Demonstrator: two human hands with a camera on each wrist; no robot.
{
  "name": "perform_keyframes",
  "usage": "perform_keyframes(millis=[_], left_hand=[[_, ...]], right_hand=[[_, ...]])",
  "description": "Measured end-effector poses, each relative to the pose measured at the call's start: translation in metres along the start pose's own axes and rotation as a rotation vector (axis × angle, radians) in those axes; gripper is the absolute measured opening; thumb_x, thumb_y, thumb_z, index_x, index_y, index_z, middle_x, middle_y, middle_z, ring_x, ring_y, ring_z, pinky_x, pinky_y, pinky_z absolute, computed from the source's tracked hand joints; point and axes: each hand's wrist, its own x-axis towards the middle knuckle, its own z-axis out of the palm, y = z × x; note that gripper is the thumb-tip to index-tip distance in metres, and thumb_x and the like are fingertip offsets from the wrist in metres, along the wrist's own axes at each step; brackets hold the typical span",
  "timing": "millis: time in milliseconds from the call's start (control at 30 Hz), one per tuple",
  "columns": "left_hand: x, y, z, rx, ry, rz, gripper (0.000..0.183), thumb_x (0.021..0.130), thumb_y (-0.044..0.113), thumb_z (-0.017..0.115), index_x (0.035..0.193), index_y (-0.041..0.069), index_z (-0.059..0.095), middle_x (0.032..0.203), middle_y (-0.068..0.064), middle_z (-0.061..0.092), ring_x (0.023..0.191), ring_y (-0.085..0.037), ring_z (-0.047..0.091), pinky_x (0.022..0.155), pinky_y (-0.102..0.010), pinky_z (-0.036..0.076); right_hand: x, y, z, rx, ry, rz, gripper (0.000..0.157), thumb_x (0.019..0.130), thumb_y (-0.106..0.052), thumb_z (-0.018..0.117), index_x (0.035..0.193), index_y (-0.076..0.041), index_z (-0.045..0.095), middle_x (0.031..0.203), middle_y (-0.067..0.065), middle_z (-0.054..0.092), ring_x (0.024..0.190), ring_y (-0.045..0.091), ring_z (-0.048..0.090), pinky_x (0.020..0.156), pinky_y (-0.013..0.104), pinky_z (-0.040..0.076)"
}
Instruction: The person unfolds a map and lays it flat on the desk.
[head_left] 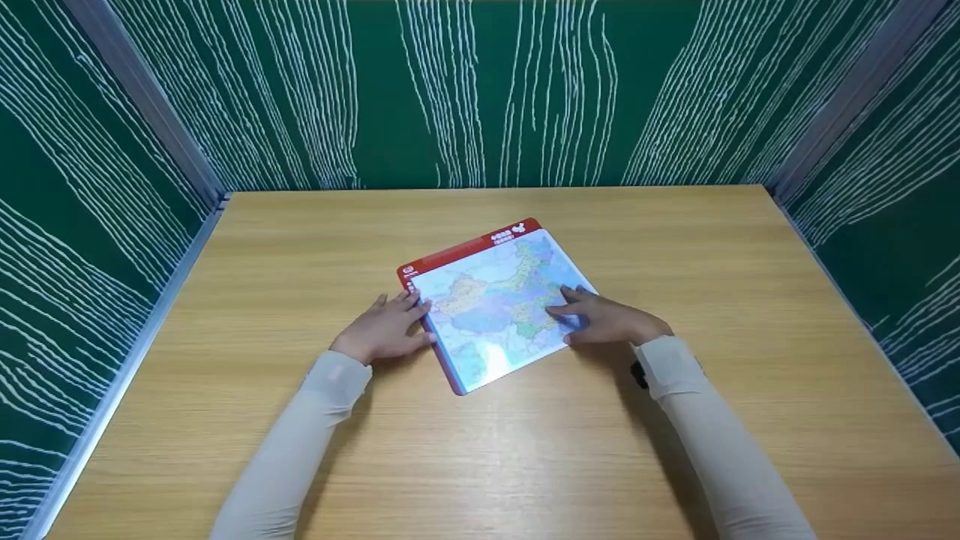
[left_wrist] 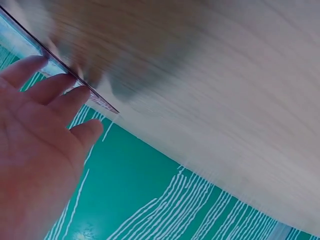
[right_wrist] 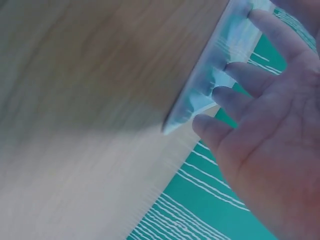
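A flat map board (head_left: 480,319) with a red border along its top and left side lies on the table, turned at an angle. It shows a coloured map, and light glares off its lower part. At the board's left edge, my left hand (head_left: 386,328) touches it with spread, relaxed fingers. My right hand (head_left: 609,320) rests its fingertips on the right part of the map. In the left wrist view, the fingers of the left hand (left_wrist: 37,125) meet the board's thin edge. The right wrist view has the right hand's loosely spread fingers (right_wrist: 232,102) over the glossy board (right_wrist: 200,97).
A light wooden table (head_left: 300,240) lies under the board. Green panels with white wavy lines (head_left: 495,97) stand at the back and both sides, with grey posts at the corners (head_left: 142,97). Dark shadows of both arms fall on the wood.
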Motion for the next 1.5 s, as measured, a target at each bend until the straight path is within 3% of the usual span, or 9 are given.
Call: perform_keyframes(millis=[200,433,733,967,1233,1500], left_hand=[[0.001,-0.006,-0.004,-0.027,0.088,0.034,0.066,0.095,0.052,0.046,0.152,0.021,0.029,0.159,-0.002,0.026,0.149,-0.022,0.018,0.122,-0.048,0.004],[0.008,-0.013,-0.010,-0.072,0.117,-0.015,0.068,0.095,0.052,0.048,0.153,0.028,0.023,0.161,0.005,0.019,0.150,-0.021,0.013,0.122,-0.046,0.004],[0.025,-0.024,-0.015,-0.137,0.109,-0.069,0.073,0.094,0.053,0.049,0.154,0.025,0.020,0.162,0.005,0.014,0.151,-0.020,0.011,0.122,-0.046,0.004],[0.034,-0.025,-0.015,-0.145,0.104,-0.057,0.071,0.096,0.051,0.047,0.154,0.021,0.019,0.163,0.002,0.013,0.151,-0.021,0.011,0.123,-0.044,0.005],[0.040,-0.018,-0.017,-0.156,0.060,-0.067,0.072,0.095,0.053,0.047,0.154,0.023,0.019,0.163,0.001,0.013,0.151,-0.020,0.007,0.123,-0.044,0.004],[0.044,-0.018,-0.015,-0.182,0.044,-0.090,0.078,0.091,0.052,0.055,0.155,0.026,0.018,0.162,0.006,0.012,0.151,-0.019,0.009,0.122,-0.046,0.005]], right_hand=[[-0.004,-0.011,0.003,-0.075,0.017,0.003,0.061,0.091,-0.027,0.065,0.147,-0.025,0.040,0.162,0.009,0.016,0.149,0.036,0.010,0.115,0.056,0.024],[-0.009,-0.025,0.008,-0.061,0.016,-0.041,0.064,0.095,-0.031,0.060,0.151,-0.021,0.032,0.160,0.009,0.022,0.149,0.032,0.015,0.117,0.053,0.023],[-0.017,-0.034,0.027,0.016,0.005,-0.079,0.066,0.095,-0.040,0.058,0.152,-0.022,0.030,0.159,0.006,0.025,0.148,0.029,0.019,0.118,0.050,0.022],[-0.020,-0.041,0.042,-0.096,0.036,-0.146,0.067,0.095,-0.039,0.057,0.152,-0.014,0.030,0.160,0.014,0.019,0.148,0.034,0.014,0.118,0.051,0.022],[-0.023,-0.052,0.050,-0.107,0.049,-0.135,0.066,0.095,-0.042,0.057,0.150,-0.016,0.034,0.160,0.013,0.020,0.148,0.033,0.016,0.117,0.050,0.023],[-0.023,-0.057,0.053,-0.128,0.047,-0.105,0.067,0.094,-0.044,0.057,0.151,-0.017,0.033,0.160,0.012,0.021,0.148,0.032,0.019,0.116,0.049,0.027]])
